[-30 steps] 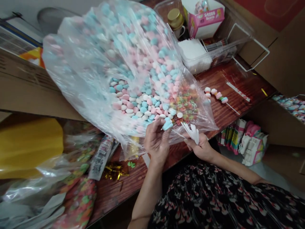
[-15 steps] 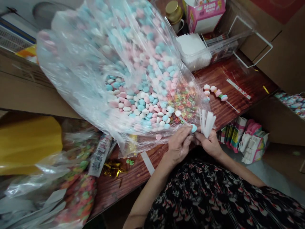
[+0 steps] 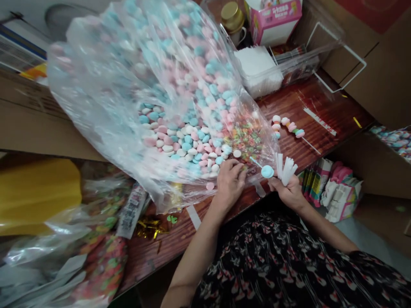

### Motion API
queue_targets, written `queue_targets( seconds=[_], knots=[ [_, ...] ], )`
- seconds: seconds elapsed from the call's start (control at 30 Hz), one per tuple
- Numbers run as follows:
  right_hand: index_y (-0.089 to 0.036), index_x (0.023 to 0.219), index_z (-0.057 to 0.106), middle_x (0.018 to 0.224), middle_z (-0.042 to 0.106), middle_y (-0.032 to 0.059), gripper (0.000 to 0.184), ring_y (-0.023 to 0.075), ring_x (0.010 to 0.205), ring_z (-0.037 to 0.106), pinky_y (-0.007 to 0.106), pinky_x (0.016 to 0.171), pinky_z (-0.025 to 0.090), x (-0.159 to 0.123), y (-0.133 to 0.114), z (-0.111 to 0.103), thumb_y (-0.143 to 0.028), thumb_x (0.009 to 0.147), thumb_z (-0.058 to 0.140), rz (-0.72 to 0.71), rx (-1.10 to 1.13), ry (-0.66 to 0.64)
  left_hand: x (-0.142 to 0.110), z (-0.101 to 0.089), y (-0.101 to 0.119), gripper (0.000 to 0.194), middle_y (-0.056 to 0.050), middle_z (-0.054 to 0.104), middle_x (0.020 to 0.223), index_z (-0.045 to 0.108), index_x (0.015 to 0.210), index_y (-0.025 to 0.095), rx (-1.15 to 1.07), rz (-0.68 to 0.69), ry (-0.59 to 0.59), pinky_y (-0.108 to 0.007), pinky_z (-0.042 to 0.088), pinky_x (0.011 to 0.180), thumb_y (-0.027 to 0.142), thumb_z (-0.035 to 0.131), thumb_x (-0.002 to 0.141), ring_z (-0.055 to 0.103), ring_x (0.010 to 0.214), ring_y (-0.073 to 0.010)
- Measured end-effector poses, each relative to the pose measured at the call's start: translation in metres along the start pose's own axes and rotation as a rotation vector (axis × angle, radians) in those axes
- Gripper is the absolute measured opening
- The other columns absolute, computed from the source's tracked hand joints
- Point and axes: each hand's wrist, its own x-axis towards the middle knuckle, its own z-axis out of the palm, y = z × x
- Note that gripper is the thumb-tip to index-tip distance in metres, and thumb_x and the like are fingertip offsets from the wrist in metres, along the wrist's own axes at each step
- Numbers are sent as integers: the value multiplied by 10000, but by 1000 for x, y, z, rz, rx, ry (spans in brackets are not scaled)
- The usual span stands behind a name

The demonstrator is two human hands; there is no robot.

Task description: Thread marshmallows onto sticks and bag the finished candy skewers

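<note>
Head view: blue candy (image 3: 267, 172) on a stick (image 3: 255, 161) and white strips (image 3: 287, 170) are held by the right hand (image 3: 290, 192) near the table (image 3: 285, 100) edge, while the left hand (image 3: 230, 179) is narrowed at the bag (image 3: 102, 115), grip unclear; candy could be shed were the stick tipped.

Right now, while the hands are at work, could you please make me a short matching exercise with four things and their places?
Column one
1. Bundle of white strips
2. Left hand
3. Crinkled gold foil
4. Pink box

Column two
A. At the near edge of the clear bag
B. Near the top edge of the picture
C. Held in the right hand
D. On the wooden table, to the left of the left forearm

Right pairs: 1-C, 2-A, 3-D, 4-B
</note>
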Motion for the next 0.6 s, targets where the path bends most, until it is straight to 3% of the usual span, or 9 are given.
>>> queue_targets(
  seconds=[0.13,0.23,0.43,0.6],
  knots=[
    [-180,737,590,622,494,-32,205,96,550,429,231,556,356,3,-1,-1,-229,928,533,-145,-147,-131,-5,-22,0,199,-4,668,714,745,886,189,-585,-336,46,-257,479,587,338,772,757,580,598,-123],
    [-178,857,618,680,523,-29,127,94,580,446,215,568,354,6,-2,2,-168,919,509,-196,-213,-221,-9,-34,0,212,16,654,669,761,873,195,-753,-403,90,-229,465,524,315,817,708,560,526,-97],
    [-181,780,572,673,506,-21,152,111,611,471,227,610,356,7,3,7,-126,891,482,-150,-348,-273,-18,-38,-2,115,8,687,727,761,837,204,-576,-261,212,-224,497,549,272,793,751,597,562,-95],
    [-189,762,564,680,532,-9,175,123,616,479,242,626,357,5,6,6,-116,889,468,-139,-430,-264,-19,-34,-6,137,-27,747,844,758,921,213,-171,103,289,-263,554,732,193,760,786,684,770,-143]
  ],
)
